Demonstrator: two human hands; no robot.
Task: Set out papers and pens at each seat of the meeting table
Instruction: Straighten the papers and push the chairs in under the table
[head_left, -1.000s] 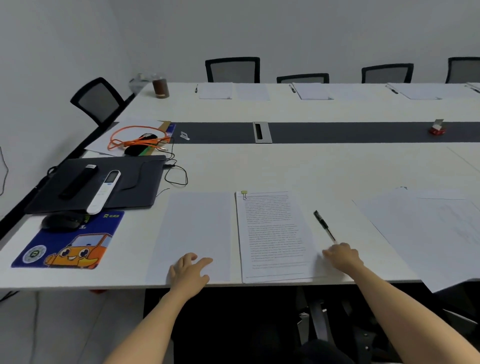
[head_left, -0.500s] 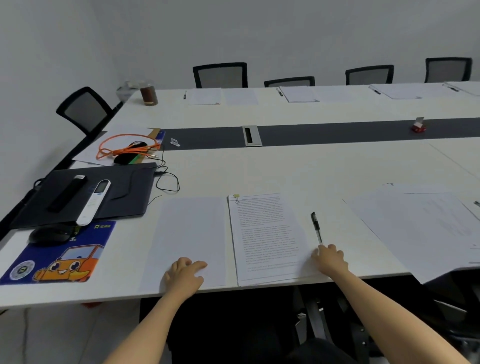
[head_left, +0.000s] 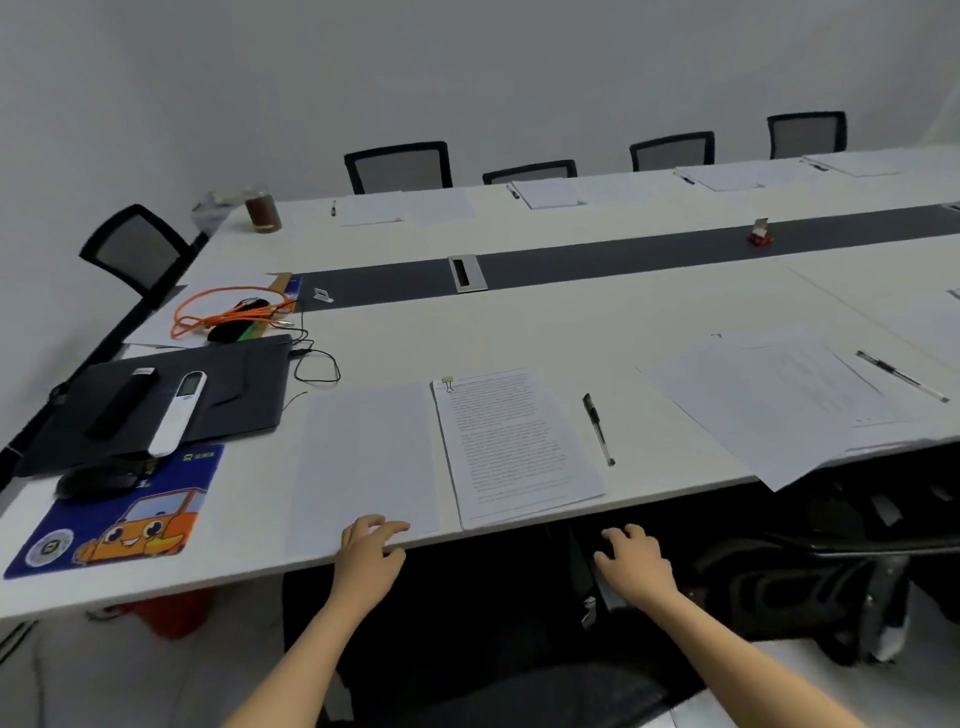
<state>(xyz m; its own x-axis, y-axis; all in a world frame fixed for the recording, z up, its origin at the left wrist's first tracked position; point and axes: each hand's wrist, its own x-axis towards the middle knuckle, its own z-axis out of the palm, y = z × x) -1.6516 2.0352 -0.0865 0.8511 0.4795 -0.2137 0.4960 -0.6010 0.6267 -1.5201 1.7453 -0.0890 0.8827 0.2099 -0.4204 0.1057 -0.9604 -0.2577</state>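
Left hand (head_left: 371, 548) rests relaxed fingers on the blank sheet (head_left: 363, 457), right hand (head_left: 635, 564) hovers loose and empty; white remote (head_left: 177, 413) lies left, document (head_left: 514, 441) print unreadable.

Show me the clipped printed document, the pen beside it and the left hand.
clipped printed document (head_left: 511, 447), head view, middle of the printed page.
pen (head_left: 599, 430), head view, middle of its barrel.
left hand (head_left: 369, 557), head view, back of the hand.

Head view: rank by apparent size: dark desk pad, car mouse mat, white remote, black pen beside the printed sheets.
1. dark desk pad
2. car mouse mat
3. white remote
4. black pen, about the remote's length but far thinner
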